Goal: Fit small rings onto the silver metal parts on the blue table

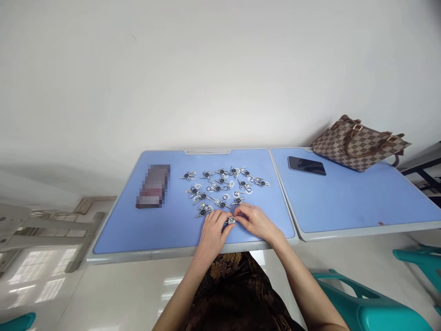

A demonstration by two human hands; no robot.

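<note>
Close to the table's front edge, my left hand (215,230) pinches a small silver metal piece (231,221) between thumb and fingers. My right hand (254,220) meets it from the other side, its thumb and fingertips closed at the piece. The fingers partly hide it, so its exact kind does not show. Beyond my hands lie several small metal trinkets (218,188), each with a round black centre, silver bars and what look like rings and clasps. The nearest to my hands are one trinket (203,212) at the left and another (238,201) just behind my right fingers.
A pixelated flat item (154,186) lies on the left of the blue table (138,234). A second blue table (344,202) adjoins on the right, bearing a black phone (306,166) and a checkered handbag (358,145). A teal stool (389,312) stands below; a white wall rises behind.
</note>
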